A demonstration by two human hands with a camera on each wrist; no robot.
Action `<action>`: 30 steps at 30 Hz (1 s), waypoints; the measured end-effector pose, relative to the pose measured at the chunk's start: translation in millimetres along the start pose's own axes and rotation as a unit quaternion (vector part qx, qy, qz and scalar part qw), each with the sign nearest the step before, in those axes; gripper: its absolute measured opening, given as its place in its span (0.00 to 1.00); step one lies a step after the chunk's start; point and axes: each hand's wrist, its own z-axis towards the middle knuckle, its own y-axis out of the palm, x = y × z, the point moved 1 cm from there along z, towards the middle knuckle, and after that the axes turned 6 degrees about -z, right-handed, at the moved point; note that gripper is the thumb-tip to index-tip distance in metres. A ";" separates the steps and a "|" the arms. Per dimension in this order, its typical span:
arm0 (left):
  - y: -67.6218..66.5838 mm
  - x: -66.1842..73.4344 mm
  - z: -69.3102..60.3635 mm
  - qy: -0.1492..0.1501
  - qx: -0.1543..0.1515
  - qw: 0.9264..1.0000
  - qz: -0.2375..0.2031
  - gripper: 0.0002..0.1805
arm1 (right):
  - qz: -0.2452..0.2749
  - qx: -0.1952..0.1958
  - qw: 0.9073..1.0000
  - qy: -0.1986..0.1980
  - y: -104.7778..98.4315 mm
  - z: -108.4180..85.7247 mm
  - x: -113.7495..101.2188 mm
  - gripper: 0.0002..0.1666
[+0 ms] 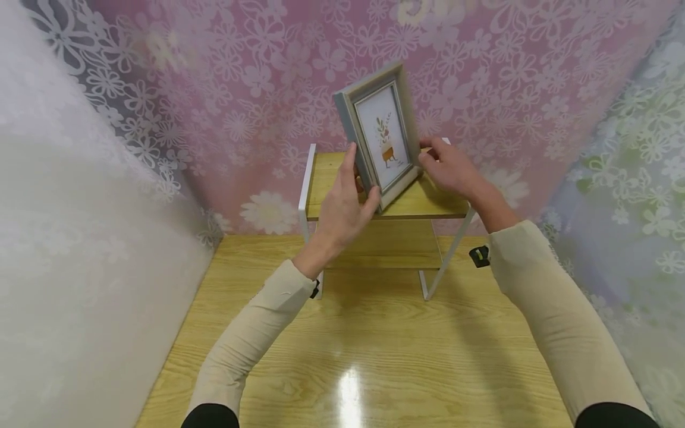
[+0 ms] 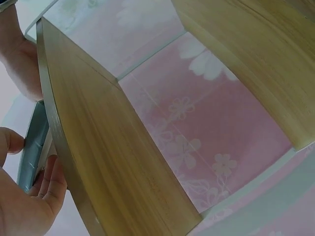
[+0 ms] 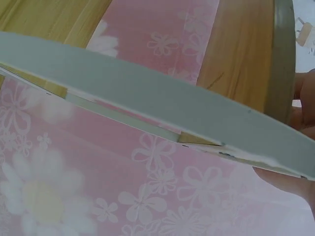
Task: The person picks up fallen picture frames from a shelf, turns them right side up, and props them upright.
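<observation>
A picture frame (image 1: 405,113) with a grey-beige border and a small plant print leans back slightly over the wooden top board (image 1: 327,178) of a small shelf. Its lower edge is at the board; whether it bears weight there I cannot tell. My left hand (image 1: 342,211) grips the frame's left side, thumb toward the front. The left wrist view shows this hand (image 2: 29,201) with the frame's grey-blue edge (image 2: 33,142) between thumb and fingers. At the lower right edge, my right hand (image 1: 452,169) holds the frame with bent fingers. In the right wrist view the shelf's side bar partly hides this hand (image 3: 306,105).
The shelf has white metal legs (image 1: 446,264) and a lower wooden board (image 1: 385,244). Behind it hangs a pink flowered wall covering (image 1: 257,119), with pale coverings at both sides. The floor (image 1: 299,356) is wood-patterned.
</observation>
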 end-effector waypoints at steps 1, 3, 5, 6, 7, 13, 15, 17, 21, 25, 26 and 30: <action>-0.6 -0.4 0.2 -0.002 0.000 1.000 0.000 0.43 | -0.001 -0.004 1.000 -0.001 -0.7 -0.5 -0.2 0.34; -1.7 -1.3 1.1 -0.007 -0.001 1.000 0.000 0.42 | -0.005 -0.014 1.000 -0.004 -2.3 -1.2 -0.6 0.34; -3.6 -2.5 2.2 -0.014 -0.002 1.000 0.002 0.42 | -0.008 -0.023 1.000 -0.005 -3.7 -1.9 -1.0 0.34; -4.5 -3.2 2.7 -0.018 -0.003 1.000 0.003 0.42 | -0.010 -0.026 1.000 -0.006 -4.2 -2.1 -1.0 0.34; -5.5 -3.8 3.0 -0.021 -0.004 1.000 0.005 0.42 | -0.011 -0.029 1.000 -0.007 -4.5 -2.3 -1.0 0.34; -8.3 -6.2 4.9 -0.034 -0.016 0.999 0.001 0.42 | -0.004 -0.031 0.999 -0.014 -4.6 -4.6 0.6 0.33; -8.7 -6.6 5.0 -0.045 -0.026 0.999 -0.001 0.42 | -0.004 -0.028 0.999 -0.020 -4.3 -6.3 1.1 0.33; -9.5 -6.7 5.6 -0.058 -0.036 0.998 -0.003 0.42 | -0.006 -0.026 0.999 -0.023 -4.8 -7.8 1.3 0.33; -10.3 -7.9 6.6 -0.076 -0.047 0.996 -0.005 0.43 | -0.015 -0.025 0.999 -0.026 -5.9 -10.2 0.4 0.32; -10.4 -9.1 7.8 -0.077 -0.050 0.996 -0.007 0.42 | -0.017 -0.026 0.999 -0.034 -7.4 -12.5 -0.2 0.31; -10.5 -9.3 8.2 -0.078 -0.051 0.996 -0.009 0.42 | -0.018 -0.026 0.999 -0.038 -7.8 -12.9 -0.1 0.30; -11.8 -10.4 8.8 -0.091 -0.050 0.994 -0.019 0.41 | -0.023 -0.026 0.998 -0.052 -7.9 -14.9 -1.1 0.28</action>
